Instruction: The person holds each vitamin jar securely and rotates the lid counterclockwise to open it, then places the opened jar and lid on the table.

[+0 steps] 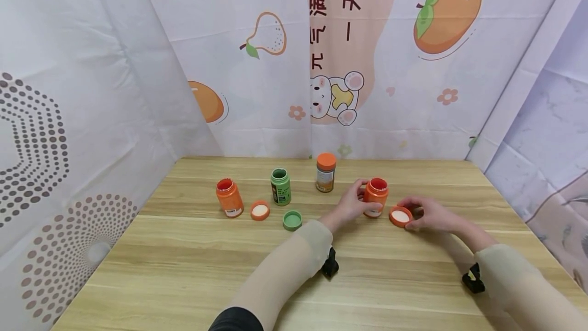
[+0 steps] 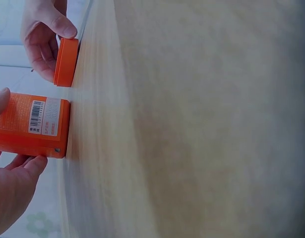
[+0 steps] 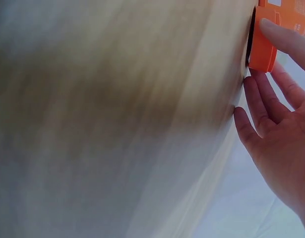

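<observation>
Fingers and thumb of my left hand (image 1: 351, 203) wrap around an upright orange jar (image 1: 375, 195) with an uncovered red mouth. A barcode label (image 2: 43, 117) shows low on its side in the left wrist view. Just to the right, an orange lid (image 1: 400, 216) lies with its white inner side up. My right hand (image 1: 432, 214) holds this lid by its edge, thumb on the near side and fingers at the far side. In the right wrist view the thumb lies on the rim of the lid (image 3: 264, 42), down at the tabletop.
Toward the left stand another uncapped orange jar (image 1: 230, 198) and an uncapped green jar (image 1: 281, 188). An orange lid (image 1: 260, 210) and a green lid (image 1: 292, 220) lie before them. A capped jar with an orange lid (image 1: 325, 173) stands farther back on the wooden table (image 1: 184, 269), near the curtain (image 1: 257, 116).
</observation>
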Motion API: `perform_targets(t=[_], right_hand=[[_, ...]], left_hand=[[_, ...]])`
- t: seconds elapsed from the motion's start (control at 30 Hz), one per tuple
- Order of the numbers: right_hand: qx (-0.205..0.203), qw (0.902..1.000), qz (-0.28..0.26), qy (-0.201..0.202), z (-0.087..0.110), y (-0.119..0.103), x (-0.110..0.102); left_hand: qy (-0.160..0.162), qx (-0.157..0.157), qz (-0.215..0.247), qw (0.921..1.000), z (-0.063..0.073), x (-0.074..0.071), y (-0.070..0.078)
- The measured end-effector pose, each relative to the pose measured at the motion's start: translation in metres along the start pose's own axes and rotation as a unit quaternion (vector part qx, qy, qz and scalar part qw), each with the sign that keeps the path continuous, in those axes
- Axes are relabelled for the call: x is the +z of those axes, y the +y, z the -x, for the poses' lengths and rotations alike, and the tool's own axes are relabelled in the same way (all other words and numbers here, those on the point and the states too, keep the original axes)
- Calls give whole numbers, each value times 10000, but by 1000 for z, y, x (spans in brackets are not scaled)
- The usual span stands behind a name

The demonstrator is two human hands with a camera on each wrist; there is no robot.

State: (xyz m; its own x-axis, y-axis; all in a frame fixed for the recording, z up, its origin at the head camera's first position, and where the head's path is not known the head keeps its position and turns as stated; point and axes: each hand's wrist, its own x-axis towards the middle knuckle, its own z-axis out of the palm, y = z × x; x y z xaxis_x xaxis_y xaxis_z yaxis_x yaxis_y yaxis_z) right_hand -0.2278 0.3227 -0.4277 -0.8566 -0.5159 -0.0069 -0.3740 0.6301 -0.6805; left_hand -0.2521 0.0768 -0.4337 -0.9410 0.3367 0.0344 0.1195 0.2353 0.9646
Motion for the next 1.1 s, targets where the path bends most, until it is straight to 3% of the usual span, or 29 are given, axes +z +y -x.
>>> perform_targets(t=[0.5, 0.73, 0.9, 1.1], right_hand=[[122, 9996, -236, 49, 0, -4, 2], [-56, 9994, -155, 304, 0, -13, -4], [-297, 9983, 57, 506, 2, -18, -9], [-299, 9974, 22, 654, 4, -26, -15]], left_hand=[[-99, -10, -214, 9997, 5, -10, 5], [-120, 167, -44, 9998, 12, -29, 11], [-166, 440, -300, 9984, 17, -45, 14], [-293, 685, -509, 9959, 24, -60, 18]])
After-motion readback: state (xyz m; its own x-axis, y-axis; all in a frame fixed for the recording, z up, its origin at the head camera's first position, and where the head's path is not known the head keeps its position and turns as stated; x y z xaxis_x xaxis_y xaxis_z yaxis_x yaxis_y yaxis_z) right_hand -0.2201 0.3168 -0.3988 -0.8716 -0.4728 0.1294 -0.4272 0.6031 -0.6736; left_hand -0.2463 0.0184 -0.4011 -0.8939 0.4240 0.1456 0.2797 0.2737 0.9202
